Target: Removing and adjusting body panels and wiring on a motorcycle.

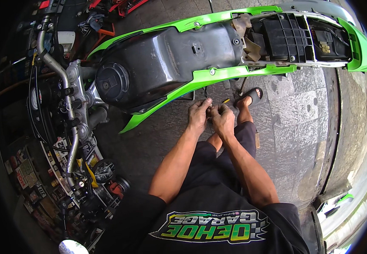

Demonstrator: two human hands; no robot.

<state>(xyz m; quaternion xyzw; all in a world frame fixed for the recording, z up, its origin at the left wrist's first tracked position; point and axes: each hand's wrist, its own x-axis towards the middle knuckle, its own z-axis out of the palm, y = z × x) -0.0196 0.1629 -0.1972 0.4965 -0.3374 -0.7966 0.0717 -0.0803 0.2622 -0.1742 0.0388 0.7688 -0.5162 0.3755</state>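
Note:
Both of my hands meet in front of my body, just short of the motorcycle's near side. My left hand (197, 115) is closed, its thumb and fingers pinched together. Against it, my right hand (224, 121) is closed too, fingers curled in. Whatever sits between the fingertips is too small to make out. A short yellow piece (226, 101) shows just past my right hand; whether I hold it, I cannot tell. Beyond the hands lies the motorcycle's black fuel tank (149, 59), flanked by a near green side panel (200, 80) and a far green panel (187, 24).
The handlebar (56, 67) stands at the left, and the seatless rear frame with a black tray (283, 37) at the right. My sandalled foot (251, 97) rests on dark floor tiles (293, 106). Cluttered parts and a small wheel (104, 170) fill the lower left.

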